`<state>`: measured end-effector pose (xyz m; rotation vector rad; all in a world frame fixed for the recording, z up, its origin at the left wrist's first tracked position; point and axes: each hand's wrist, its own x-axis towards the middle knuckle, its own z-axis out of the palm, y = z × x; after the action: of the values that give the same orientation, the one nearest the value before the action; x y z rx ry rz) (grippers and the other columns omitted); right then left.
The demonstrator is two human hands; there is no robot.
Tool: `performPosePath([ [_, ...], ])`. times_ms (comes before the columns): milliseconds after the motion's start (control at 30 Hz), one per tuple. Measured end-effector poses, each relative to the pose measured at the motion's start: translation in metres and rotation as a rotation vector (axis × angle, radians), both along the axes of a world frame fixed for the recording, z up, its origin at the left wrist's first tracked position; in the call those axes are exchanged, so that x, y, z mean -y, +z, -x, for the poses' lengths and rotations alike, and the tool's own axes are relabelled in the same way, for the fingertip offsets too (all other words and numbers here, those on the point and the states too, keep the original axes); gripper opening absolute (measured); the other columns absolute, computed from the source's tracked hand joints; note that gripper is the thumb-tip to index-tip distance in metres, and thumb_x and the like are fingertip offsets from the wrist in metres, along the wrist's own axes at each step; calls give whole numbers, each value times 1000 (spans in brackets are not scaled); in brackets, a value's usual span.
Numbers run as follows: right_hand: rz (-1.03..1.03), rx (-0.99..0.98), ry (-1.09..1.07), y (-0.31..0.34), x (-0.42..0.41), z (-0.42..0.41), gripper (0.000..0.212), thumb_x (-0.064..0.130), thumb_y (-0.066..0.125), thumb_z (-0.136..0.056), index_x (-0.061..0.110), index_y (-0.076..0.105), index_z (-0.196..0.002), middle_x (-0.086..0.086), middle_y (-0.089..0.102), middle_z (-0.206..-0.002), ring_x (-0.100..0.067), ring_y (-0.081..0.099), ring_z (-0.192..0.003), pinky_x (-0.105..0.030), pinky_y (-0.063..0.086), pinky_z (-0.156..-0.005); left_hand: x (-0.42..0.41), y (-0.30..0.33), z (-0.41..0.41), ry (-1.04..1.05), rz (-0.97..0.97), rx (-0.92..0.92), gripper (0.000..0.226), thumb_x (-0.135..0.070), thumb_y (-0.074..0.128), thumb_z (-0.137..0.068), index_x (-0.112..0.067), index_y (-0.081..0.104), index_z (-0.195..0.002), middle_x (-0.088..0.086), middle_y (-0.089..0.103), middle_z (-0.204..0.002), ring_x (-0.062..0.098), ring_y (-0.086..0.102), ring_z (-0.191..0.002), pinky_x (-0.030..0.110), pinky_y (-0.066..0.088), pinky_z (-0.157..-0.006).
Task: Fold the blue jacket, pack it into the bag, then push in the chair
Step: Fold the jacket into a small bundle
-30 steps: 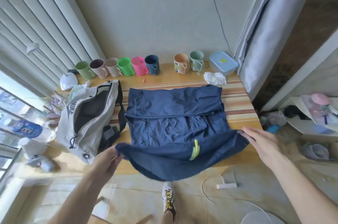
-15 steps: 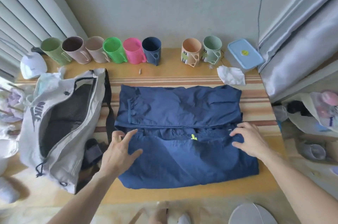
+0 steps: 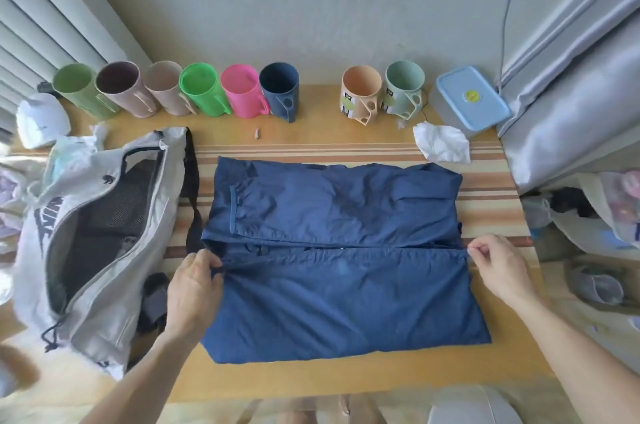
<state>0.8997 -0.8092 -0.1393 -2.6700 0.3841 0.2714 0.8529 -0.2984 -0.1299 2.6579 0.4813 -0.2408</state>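
Note:
The blue jacket [image 3: 339,250] lies folded flat in the middle of the wooden table [image 3: 311,378], its near half laid over up to a seam across the centre. My left hand [image 3: 194,288] pinches the left end of that folded edge. My right hand [image 3: 498,267] pinches the right end. To the left lies the grey bag [image 3: 100,236], unzipped, with its dark mesh inside showing and a black strap beside the jacket. A rounded grey-white shape [image 3: 474,404] at the bottom right may be the chair; I cannot tell.
Several coloured mugs [image 3: 239,94] line the back of the table by the wall. A crumpled tissue [image 3: 441,143] and a blue-lidded box [image 3: 472,96] sit at the back right. A white lamp base [image 3: 41,118] stands far left. Curtains hang on the right.
The near half of the jacket was lifted off the table edge and folded over onto the middle. Both hands moved from pressing on the fabric to pinching the ends of the fold.

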Motion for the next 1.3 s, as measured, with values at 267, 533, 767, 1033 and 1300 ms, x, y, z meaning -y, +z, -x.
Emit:
performPosePath([
  [267, -327, -180, -277, 16, -28, 61, 62, 54, 67, -86, 37, 33, -135, 5, 64, -106, -28, 65, -91, -50, 55, -79, 41, 9, 57, 94, -5, 38, 43, -30, 73, -90, -23, 51, -126, 17, 52, -118, 40, 61, -91, 41, 50, -66],
  [533, -117, -50, -116, -16, -36, 125, 43, 19, 81, -80, 36, 54, -110, -7, 51, -99, -26, 47, -95, -40, 48, -70, 49, 4, 89, 184, 116, -198, 30, -40, 59, -95, -40, 45, -122, 16, 60, -80, 35, 55, -85, 43, 40, -70],
  [767, -341, -187, -9, -2, -13, 133, 67, -16, 74, -68, 31, 63, -115, 0, 52, -112, -7, 63, -91, -11, 50, -76, 34, 14, 98, -38, 281, -330, 49, 4, 69, -78, -27, 58, -115, 3, 53, -114, 24, 55, -97, 17, 47, -61],
  [1033, -25, -80, 209, -12, 7, 127, 57, -21, 78, -55, 16, 75, -98, 17, 51, -87, -4, 52, -58, -26, 44, -59, 13, 3, 111, -431, -43, -90, 29, -2, 70, -69, -15, 70, -95, 9, 44, -121, 25, 63, -73, 28, 52, -53],
  [1300, -310, -158, 32, 71, 52, 88, 54, -16, 74, -72, 37, 77, -81, 25, 59, -103, 7, 59, -93, -22, 43, -79, -13, 62, 82, -236, 420, 32, 25, -31, 58, -74, -29, 80, -87, -14, 61, -134, 1, 56, -127, 17, 41, -107],
])
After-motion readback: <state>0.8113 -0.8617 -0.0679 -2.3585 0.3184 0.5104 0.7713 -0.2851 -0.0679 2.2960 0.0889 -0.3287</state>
